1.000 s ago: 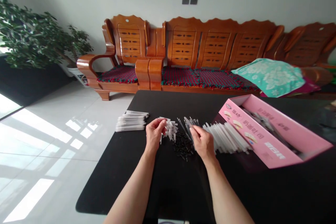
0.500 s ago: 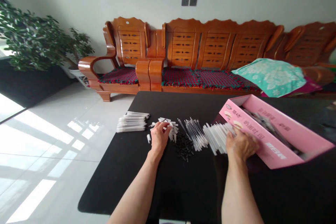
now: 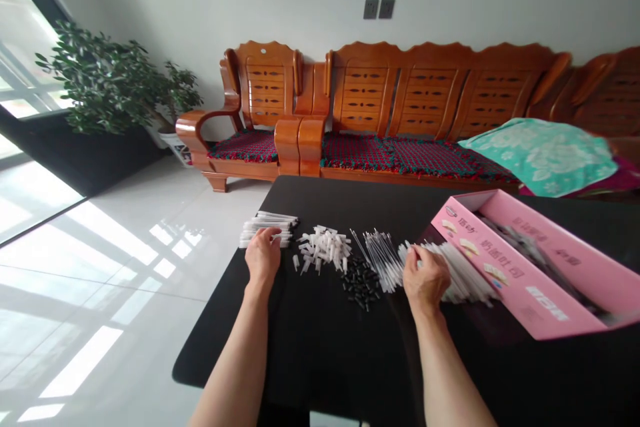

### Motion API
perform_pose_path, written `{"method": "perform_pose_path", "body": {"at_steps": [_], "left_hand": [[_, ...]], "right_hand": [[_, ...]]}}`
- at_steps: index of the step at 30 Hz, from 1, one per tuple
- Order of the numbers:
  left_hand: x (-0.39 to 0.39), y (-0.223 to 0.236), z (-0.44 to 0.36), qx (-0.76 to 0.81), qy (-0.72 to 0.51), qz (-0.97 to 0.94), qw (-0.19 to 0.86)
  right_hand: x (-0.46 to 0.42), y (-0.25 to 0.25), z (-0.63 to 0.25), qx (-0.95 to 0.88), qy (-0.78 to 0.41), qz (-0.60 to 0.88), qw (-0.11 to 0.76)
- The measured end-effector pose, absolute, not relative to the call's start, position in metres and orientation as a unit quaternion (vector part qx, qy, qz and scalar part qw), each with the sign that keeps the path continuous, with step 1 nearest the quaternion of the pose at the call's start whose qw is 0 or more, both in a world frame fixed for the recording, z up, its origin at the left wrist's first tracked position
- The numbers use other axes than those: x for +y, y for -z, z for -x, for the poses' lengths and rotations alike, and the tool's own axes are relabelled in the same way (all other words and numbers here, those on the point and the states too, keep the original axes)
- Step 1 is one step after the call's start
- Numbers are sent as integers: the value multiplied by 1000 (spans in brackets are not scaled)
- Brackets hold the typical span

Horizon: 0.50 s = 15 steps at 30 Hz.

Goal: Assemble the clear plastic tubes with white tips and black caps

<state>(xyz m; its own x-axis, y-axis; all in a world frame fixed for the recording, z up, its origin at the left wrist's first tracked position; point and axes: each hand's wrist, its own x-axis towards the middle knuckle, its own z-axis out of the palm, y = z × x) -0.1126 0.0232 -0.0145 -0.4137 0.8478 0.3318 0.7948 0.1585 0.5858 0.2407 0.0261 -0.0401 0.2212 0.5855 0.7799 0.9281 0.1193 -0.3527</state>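
Sunlit floor tiles (image 3: 125, 293) lead to a carved wooden sofa (image 3: 425, 87) with red-and-green woven seat pads (image 3: 395, 153) and a teal cloth (image 3: 537, 157). A potted plant (image 3: 110, 80) stands by the window, and two wall plates (image 3: 379, 9) sit above the sofa. Your work is spread across a black table (image 3: 310, 360).

Your left hand (image 3: 263, 257) lies over the near end of a neat stack of white tubes (image 3: 283, 230), fingers draped across it; this view doesn't show whether you're clenching it or only resting there. To its right is a loose heap of small white plastic pieces (image 3: 324, 248), with a smaller heap of black caps (image 3: 360, 283) just below. Thin clear rods (image 3: 383, 260) fan out beside them. Your right hand (image 3: 425, 279) is on a spread of white tubes (image 3: 465, 277), fingers curled down among them, though any grasp is hidden. A pink cardboard box (image 3: 520, 267) sits open just beyond, its contents too blurred to name.
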Motion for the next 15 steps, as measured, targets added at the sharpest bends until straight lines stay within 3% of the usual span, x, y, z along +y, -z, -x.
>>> {"method": "perform_pose_path", "body": {"at_steps": [5,15], "left_hand": [[18,24,128,762,-250,-597,18],[10,22,127,752,-253,-609,-6]], "right_hand": [[27,41,-240,-588,173,643,459],[26,39,-238,-600,157,630,468]]}}
